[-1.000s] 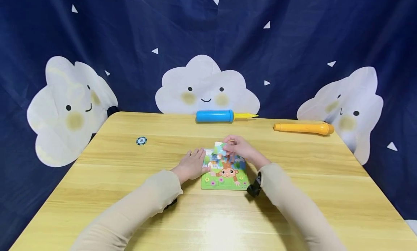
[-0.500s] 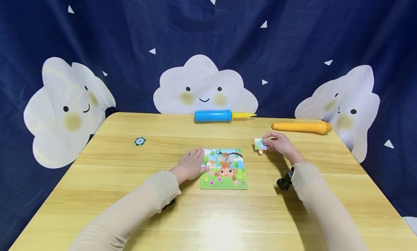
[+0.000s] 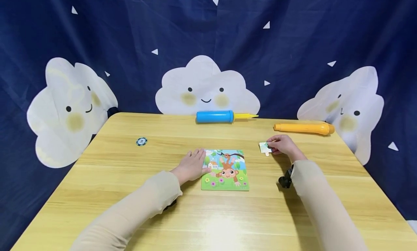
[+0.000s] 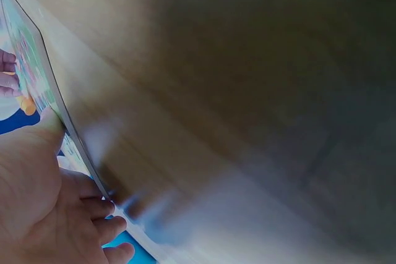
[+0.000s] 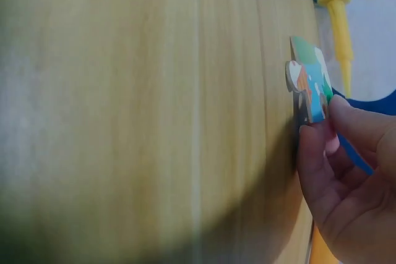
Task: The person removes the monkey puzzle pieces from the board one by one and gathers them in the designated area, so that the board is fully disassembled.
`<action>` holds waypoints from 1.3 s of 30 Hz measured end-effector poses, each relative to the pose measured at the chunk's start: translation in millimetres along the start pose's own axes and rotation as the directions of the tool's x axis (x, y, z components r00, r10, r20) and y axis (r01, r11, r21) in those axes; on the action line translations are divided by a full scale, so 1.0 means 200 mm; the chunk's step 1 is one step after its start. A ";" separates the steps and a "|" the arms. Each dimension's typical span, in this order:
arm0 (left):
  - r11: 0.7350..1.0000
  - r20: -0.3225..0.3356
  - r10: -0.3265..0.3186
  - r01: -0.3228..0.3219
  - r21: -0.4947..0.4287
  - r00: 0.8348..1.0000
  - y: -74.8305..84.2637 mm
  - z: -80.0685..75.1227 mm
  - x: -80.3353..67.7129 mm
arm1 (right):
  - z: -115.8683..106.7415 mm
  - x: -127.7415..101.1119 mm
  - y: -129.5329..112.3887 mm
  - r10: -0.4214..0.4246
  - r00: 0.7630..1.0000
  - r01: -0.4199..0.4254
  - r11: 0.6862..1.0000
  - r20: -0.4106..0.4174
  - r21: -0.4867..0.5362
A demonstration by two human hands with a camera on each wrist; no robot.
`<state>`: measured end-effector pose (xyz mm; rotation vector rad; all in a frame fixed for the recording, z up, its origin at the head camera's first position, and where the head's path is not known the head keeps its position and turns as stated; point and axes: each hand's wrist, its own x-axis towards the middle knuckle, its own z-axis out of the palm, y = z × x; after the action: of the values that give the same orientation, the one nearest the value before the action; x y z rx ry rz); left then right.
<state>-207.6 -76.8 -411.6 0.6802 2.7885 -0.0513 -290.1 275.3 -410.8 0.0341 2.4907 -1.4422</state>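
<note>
A square jigsaw puzzle (image 3: 226, 178) with a hanging monkey picture lies flat in the middle of the table. My left hand (image 3: 193, 166) rests along its left side, fingers straight and thumb over the edge; in the left wrist view the thumb touches the puzzle's rim. To the right of the puzzle, my right hand (image 3: 282, 145) pinches a puzzle piece (image 5: 309, 81) between thumb and fingers. This piece, green, white and blue with a rounded tab, is tilted close over the table in the right wrist view.
Behind the puzzle, a blue hand pump (image 3: 215, 116) with a yellow nozzle lies at the back edge. An orange stick-shaped toy (image 3: 303, 128) lies at the back right. Left of the puzzle is a poker chip (image 3: 141, 141). A navy cloud-print curtain (image 3: 182, 23) hangs behind the table.
My right hand has carried the puzzle piece from above the puzzle's top to the right, then brought it slightly lower and tilted it. The left hand has stayed on the puzzle.
</note>
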 end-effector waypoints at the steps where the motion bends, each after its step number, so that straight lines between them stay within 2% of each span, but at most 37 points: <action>1: 1.000 0.002 -0.001 0.001 0.005 1.000 0.00 0.00 0.00 | 0.00 0.00 0.00 0.010 1.000 -0.010 1.000 0.001 -0.009; 11: 1.000 -0.009 -0.003 0.003 -0.016 1.000 0.00 0.00 0.00 | 0.01 0.02 -0.01 0.071 0.997 -0.070 0.996 0.013 -0.064; 25: 1.000 -0.009 0.000 0.000 -0.017 1.000 0.00 0.00 0.00 | 0.01 0.01 -0.02 0.042 0.999 -0.040 0.995 0.012 -0.086; 31: 1.000 -0.006 0.001 -0.001 -0.019 1.000 0.00 0.00 -0.01 | 0.06 -0.01 -0.11 -0.072 0.997 0.069 0.988 -0.015 -0.137; 35: 1.000 -0.003 -0.004 0.004 -0.016 1.000 0.00 0.00 -0.01 | 0.17 -0.03 -0.23 -0.163 0.985 0.168 0.979 0.051 -0.112; 39: 1.000 -0.007 0.000 0.000 -0.022 1.000 0.00 0.00 -0.01 | 0.30 -0.05 -0.31 -0.241 0.961 0.254 0.963 0.133 -0.089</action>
<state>-206.6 -77.2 -411.1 0.6758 2.7912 -0.0182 -277.4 193.9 -384.1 -0.3875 2.5361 -1.3536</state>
